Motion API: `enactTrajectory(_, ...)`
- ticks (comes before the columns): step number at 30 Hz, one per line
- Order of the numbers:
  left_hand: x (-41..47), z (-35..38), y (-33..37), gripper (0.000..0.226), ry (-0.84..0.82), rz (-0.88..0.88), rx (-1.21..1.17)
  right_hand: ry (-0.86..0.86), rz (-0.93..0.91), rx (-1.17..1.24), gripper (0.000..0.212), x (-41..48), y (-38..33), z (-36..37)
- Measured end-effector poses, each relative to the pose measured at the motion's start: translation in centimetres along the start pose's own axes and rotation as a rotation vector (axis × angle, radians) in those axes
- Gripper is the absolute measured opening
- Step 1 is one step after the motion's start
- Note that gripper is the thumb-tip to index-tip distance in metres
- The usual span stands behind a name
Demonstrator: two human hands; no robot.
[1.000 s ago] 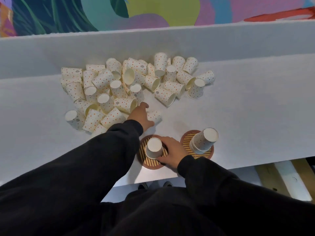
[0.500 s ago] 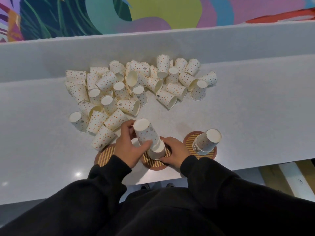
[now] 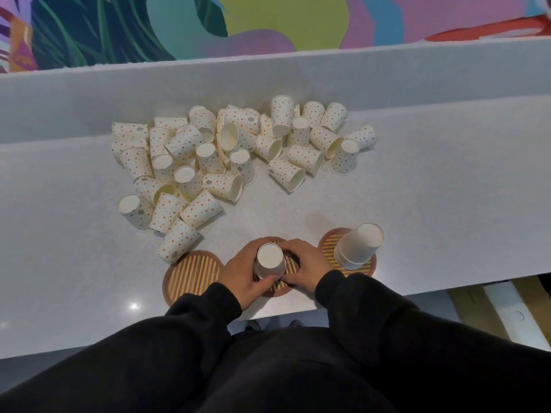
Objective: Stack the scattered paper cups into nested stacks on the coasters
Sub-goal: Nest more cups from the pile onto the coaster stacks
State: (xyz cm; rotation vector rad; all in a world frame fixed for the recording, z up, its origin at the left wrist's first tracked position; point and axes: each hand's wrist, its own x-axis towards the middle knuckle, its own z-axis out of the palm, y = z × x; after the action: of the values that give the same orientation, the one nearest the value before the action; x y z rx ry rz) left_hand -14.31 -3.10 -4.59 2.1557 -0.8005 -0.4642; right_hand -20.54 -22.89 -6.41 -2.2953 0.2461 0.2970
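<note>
where the middle coaster [image 3: 287, 289] lies at the near edge of the desk [image 3: 447, 204], an upside-down cup [image 3: 269, 260] stands on it with its white base facing up. whether more cups are nested under it, i cannot tell. both hands clasp it: the left hand [image 3: 243, 271] wraps its left side, thumb curled across the near wall, and the right hand [image 3: 304, 265] presses against its right side, fingers bent around the far edge. black sleeves [image 3: 190, 329] cover both arms up to the wrists.

just right of that, a second coaster [image 3: 328, 247] carries a nested stack [image 3: 359, 245] of upside-down cups, tilted a little to the right, with several rims showing at its foot. just left of the hands, a third coaster [image 3: 190, 274] with yellow and brown stripes is bare; its right edge is tucked under the left hand, and a lying cup [image 3: 177, 241] touches its far rim.

farther back, the loose pile [image 3: 232, 153] of dotted cups spreads over the desk, well apart from the right coaster. most lie on their sides, mouths pointing various ways, and a few stand upside down. the pile's back row sits against a low white ledge [image 3: 268, 76], and behind that rises a wall painted in green, purple, yellow and red shapes [image 3: 268, 19].
</note>
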Motion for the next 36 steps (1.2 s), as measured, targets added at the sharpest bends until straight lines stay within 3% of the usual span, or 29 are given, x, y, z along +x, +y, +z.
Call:
enactTrajectory(24, 0.9, 0.5, -0.8, 0.084, -0.07, -0.148, 0.002, -0.045, 0.035, -0.024, 0.062, 0.4, 0.0, -0.7)
enactTrajectory(28, 0.5, -0.6, -1.1, 0.085, -0.062, -0.123, 0.052, -0.027, 0.061, -0.021, 0.05, 0.6, -0.9, -1.6)
enactTrajectory(31, -0.4, -3.2, -1.8, 0.069, 0.045, -0.121, 0.111, 0.061, 0.095, 0.055, 0.042, 0.6, -2.2, -3.4)
enactTrajectory(34, -1.3, -6.8, -2.9, 0.047, 0.342, -0.191, 0.154, 0.233, 0.126, 0.224, 0.036, 1.7, -4.5, -5.1)
enactTrajectory(36, -1.5, -8.9, -4.2, 0.049, 0.531, -0.329, 0.183, 0.297, 0.086, 0.215, 0.033, 3.2, -6.2, -6.0)
